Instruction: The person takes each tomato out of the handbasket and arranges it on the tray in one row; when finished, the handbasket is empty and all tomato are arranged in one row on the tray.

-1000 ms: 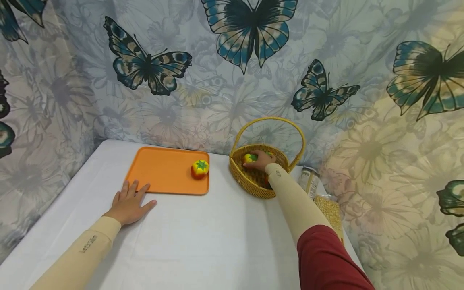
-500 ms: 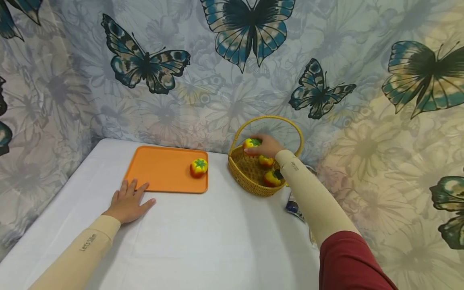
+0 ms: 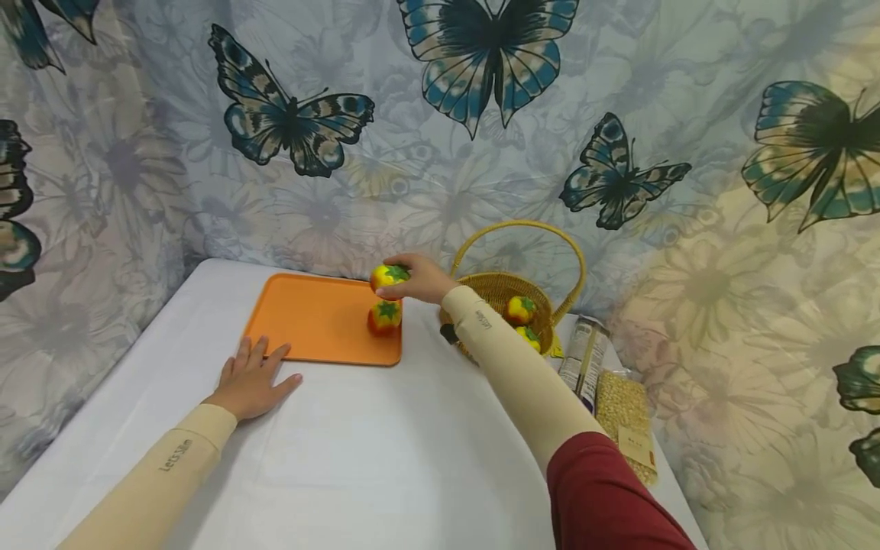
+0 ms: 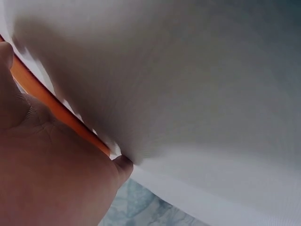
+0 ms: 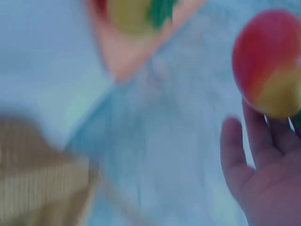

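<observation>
My right hand (image 3: 426, 279) holds a red-and-yellow, persimmon-like fruit (image 3: 389, 277) with a green leafy top, raised near the back right corner of the orange tray (image 3: 309, 321). In the right wrist view the fruit (image 5: 268, 61) is at the fingertips. A similar fruit (image 3: 385, 318) sits on the tray's right side, just below the held one. At least two more, one fruit (image 3: 520, 308) and a partly covered fruit (image 3: 528, 337), lie in the wicker basket (image 3: 491, 284). My left hand (image 3: 253, 384) rests flat with fingers spread, fingertips on the tray's front left edge.
A clear-sided container (image 3: 584, 355) and a bag of pale yellow grains (image 3: 624, 409) lie right of the basket. The basket's tall handle (image 3: 522, 223) arches upward. A butterfly-patterned cloth (image 3: 426, 183) hangs behind the white table (image 3: 385, 451).
My right hand has lifted the fruit out of the basket and carried it left to the tray's right end. The left hand has stayed in place at the tray's edge.
</observation>
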{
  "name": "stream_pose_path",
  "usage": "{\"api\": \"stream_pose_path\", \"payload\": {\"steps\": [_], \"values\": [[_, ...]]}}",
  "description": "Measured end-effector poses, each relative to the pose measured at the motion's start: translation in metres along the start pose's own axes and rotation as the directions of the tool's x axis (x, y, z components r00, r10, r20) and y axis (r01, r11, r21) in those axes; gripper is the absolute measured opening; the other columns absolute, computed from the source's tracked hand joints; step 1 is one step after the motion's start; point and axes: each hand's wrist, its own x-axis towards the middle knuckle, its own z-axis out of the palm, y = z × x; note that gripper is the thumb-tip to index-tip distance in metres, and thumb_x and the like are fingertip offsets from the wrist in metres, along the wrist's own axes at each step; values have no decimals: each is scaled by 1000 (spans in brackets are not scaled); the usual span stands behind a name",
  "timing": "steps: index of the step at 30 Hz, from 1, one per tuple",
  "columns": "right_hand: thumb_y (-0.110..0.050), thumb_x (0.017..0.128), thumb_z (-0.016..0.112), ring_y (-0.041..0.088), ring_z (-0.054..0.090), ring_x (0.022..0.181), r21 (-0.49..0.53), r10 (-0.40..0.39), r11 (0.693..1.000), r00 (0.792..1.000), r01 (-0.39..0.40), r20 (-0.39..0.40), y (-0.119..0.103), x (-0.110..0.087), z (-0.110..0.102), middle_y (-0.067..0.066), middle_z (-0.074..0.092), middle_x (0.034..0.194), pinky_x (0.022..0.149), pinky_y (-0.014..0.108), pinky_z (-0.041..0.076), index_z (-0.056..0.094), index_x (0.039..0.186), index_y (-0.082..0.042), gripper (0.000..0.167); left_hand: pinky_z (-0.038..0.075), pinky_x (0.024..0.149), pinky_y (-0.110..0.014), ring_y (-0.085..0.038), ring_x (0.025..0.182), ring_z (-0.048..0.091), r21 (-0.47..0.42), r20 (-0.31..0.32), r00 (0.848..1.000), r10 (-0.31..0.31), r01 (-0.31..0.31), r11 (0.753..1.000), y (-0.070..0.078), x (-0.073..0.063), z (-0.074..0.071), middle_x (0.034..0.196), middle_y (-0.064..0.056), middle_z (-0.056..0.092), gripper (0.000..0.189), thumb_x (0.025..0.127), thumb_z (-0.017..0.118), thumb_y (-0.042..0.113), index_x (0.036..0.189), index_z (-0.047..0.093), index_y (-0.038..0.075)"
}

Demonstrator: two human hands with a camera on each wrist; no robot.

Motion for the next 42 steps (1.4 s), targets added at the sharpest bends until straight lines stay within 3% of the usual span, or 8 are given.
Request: {"api": "stream_pose_path", "payload": {"steps": [3,8,15,23,30,37,42], "values": [[-48,92,83,20,60,120,-7,-15,1000,1000,15,13,-8,21,36,6,60,147,100,35,52,55,155,-11,78,-5,116,-79,-56,154,-18,12,5,1000,-13,13,1000,1,0,1,169,-39,0,96,103,47,72,166,29,3],[-51,90,84,18,60,113,-46,31,998,999,-32,-9,-10,42,81,4,62,143,97,33,52,57,154,-15,78,-5,117,-78,-56,154,-17,11,13,999,-33,33,999,8,-1,-2,169,-38,1,94,103,49,70,166,29,3],[-54,90,83,17,59,121,-116,95,989,995,-95,-13,2,53,108,2,59,151,106,34,49,55,156,-17,80,-6,117,-77,-55,154,-19,14,16,999,-41,40,999,8,-2,-6,170,-37,0,94,104,48,70,167,27,3],[-60,88,82,17,59,126,-216,99,971,995,-102,-26,14,61,117,-2,61,148,110,48,36,57,154,-18,82,-5,118,-77,-55,155,-18,17,-2,999,-42,42,999,9,-2,-7,170,-37,1,92,104,48,69,167,28,4],[-61,88,81,17,58,130,-244,117,962,993,-120,-24,19,61,120,-3,60,151,110,49,34,55,156,-18,85,-5,118,-77,-54,155,-18,21,9,999,-40,39,999,9,0,-3,170,-37,0,93,104,48,69,167,27,4],[-69,90,74,21,49,142,-235,105,965,992,-118,-66,16,43,106,-3,54,157,119,56,27,49,160,-22,89,-6,117,-78,-56,154,-19,17,27,999,-22,21,1000,10,3,-1,169,-38,-1,95,104,45,72,167,26,3],[-62,96,71,25,40,152,-202,14,979,995,-34,-104,7,14,73,1,47,164,123,61,22,48,161,-21,80,-6,116,-79,-57,153,-20,16,27,999,-29,29,999,10,-3,-7,168,-39,-1,94,105,47,69,166,26,1]]}}
